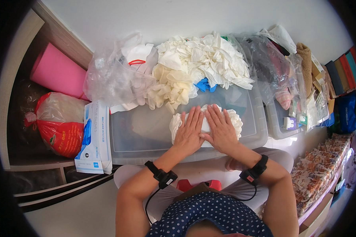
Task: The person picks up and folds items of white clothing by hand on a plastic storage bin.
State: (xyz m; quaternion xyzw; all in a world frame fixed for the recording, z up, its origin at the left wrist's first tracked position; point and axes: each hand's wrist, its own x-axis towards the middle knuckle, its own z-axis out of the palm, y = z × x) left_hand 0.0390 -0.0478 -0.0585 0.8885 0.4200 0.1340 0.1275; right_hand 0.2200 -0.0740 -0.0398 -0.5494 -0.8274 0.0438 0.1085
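My left hand (pixel 190 129) and my right hand (pixel 221 128) lie flat, palms down and side by side, on a stack of white disposable gloves (pixel 236 123). Their fingers are stretched out, and the thumbs meet near the middle. Rolled cuffs show at both ends of the stack; its centre is partly hidden under my hands. The stack rests on the lid of a translucent plastic storage box (pixel 145 145). Just beyond is a large loose heap of white gloves (pixel 207 59), with cream gloves (pixel 169 86) at its left and a blue glove (pixel 206 85) at its front edge.
A nitrile glove box (pixel 95 139) stands at the left edge, beside a red-and-clear bag (pixel 60 127) and a pink cylinder (pixel 59 71). Clear plastic bags (pixel 112 77) hold white knitted gloves (pixel 138 56). On the right, another plastic bin (pixel 277 126) carries bagged items.
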